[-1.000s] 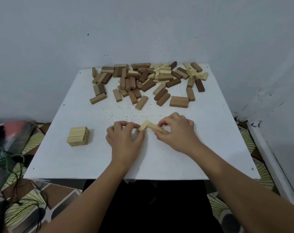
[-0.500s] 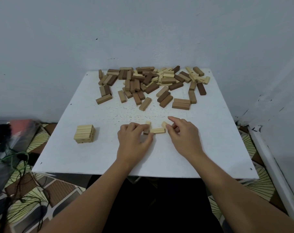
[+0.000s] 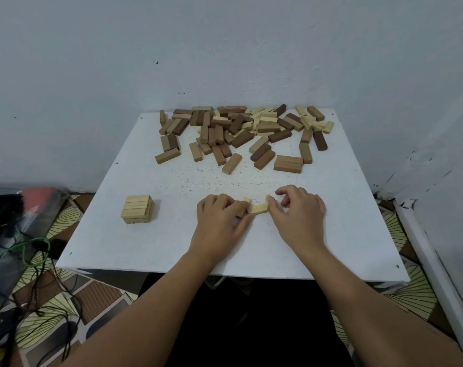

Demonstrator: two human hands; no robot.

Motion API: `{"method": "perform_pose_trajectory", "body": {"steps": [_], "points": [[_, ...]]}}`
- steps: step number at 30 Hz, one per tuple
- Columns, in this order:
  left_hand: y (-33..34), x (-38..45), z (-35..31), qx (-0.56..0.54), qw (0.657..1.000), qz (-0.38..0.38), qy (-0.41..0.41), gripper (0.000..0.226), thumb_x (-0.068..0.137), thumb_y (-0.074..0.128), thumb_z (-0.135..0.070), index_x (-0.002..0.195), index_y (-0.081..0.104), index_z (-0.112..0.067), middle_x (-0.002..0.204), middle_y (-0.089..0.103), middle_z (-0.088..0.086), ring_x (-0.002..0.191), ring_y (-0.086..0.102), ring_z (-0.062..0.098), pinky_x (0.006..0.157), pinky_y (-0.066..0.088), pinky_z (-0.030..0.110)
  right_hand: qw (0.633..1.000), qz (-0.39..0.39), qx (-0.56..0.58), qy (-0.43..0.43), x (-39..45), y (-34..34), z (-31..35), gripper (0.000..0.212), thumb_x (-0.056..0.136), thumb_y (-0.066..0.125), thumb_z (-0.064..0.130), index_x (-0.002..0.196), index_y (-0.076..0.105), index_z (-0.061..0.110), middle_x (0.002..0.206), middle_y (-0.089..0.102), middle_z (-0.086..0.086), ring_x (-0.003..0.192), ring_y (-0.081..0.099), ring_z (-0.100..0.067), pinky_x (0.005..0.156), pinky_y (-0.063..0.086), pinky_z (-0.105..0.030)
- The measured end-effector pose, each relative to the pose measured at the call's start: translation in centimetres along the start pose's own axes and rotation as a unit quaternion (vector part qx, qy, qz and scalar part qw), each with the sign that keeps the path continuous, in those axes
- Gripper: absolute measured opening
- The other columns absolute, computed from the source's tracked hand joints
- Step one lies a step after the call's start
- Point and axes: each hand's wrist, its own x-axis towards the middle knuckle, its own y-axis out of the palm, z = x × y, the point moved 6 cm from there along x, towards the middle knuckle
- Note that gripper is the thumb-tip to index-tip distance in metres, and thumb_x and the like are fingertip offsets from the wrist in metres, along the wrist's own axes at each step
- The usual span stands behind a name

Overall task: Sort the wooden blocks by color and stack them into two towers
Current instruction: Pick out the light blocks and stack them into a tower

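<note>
A mixed pile of light and dark wooden blocks (image 3: pixel 241 133) lies scattered across the far half of the white table (image 3: pixel 156 239). A short tower of light blocks (image 3: pixel 137 209) stands at the near left. In the middle of the table my left hand (image 3: pixel 219 221) and my right hand (image 3: pixel 296 215) meet over a few light blocks (image 3: pixel 258 208). My left fingers curl round one end of them. My right thumb and fingers pinch the other end. The blocks sit low on the table between both hands, partly hidden by my fingers.
The table stands in a corner, with walls behind and to the right. A patterned floor mat shows below, with green and black cables (image 3: pixel 36 250) and a dark bag (image 3: pixel 18 213) on the left. A pair of brown blocks (image 3: pixel 288 163) lies apart, right of centre.
My hands have set the light blocks down flatter on the table and spread slightly apart along them. The camera view has shifted, so the table sits further right in the frame.
</note>
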Motion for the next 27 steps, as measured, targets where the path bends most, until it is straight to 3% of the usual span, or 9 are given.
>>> {"method": "perform_pose_trajectory", "body": {"steps": [5,10,14,22,27], "points": [[-0.4,0.0,0.5,0.011,0.999,-0.033,-0.038,0.011,0.093,0.072,-0.037,0.103,0.071,-0.032,0.089,0.056,-0.013,0.093,0.051,0.018,0.092,0.037,0.040,1.000,-0.004,0.006,0.014,-0.1,-0.4,-0.2,0.020,0.094,0.065,0.030,0.113,0.066,0.025,0.079,0.056,0.013,0.081,0.054,-0.015,0.109,0.038,-0.046],[-0.6,0.1,0.1,-0.034,0.999,0.003,-0.040,0.026,0.093,0.067,-0.048,0.113,0.067,-0.033,0.095,0.058,-0.016,0.100,0.051,0.014,0.097,0.030,0.033,0.999,0.033,-0.010,-0.011,-0.1,0.1,0.2,0.014,0.098,0.060,0.033,0.109,0.069,0.029,0.077,0.065,0.015,0.086,0.061,-0.017,0.118,0.024,-0.046],[-0.6,0.1,-0.3,-0.048,0.998,0.026,-0.021,0.039,0.088,0.070,-0.059,0.118,0.062,-0.036,0.094,0.056,-0.020,0.099,0.050,0.008,0.094,0.028,0.029,0.995,0.092,0.025,-0.040,0.0,0.6,0.7,0.015,0.099,0.060,0.041,0.108,0.071,0.037,0.086,0.069,0.020,0.092,0.062,-0.007,0.123,0.015,-0.043],[-0.3,0.1,0.0,-0.063,0.997,0.033,-0.030,0.044,0.082,0.076,-0.061,0.117,0.064,-0.036,0.097,0.058,-0.023,0.102,0.051,0.005,0.098,0.030,0.030,0.992,0.111,0.026,-0.052,0.0,0.6,0.9,0.017,0.095,0.065,0.045,0.111,0.069,0.040,0.082,0.065,0.026,0.087,0.057,-0.002,0.123,0.016,-0.042],[-0.2,0.0,0.2,-0.073,0.997,0.013,-0.026,0.029,0.084,0.081,-0.048,0.105,0.073,-0.030,0.095,0.062,-0.019,0.100,0.052,0.008,0.098,0.031,0.028,0.991,0.114,0.050,-0.042,0.0,0.6,1.0,0.015,0.093,0.066,0.041,0.107,0.070,0.041,0.076,0.065,0.024,0.082,0.058,0.002,0.123,0.014,-0.038]]}}
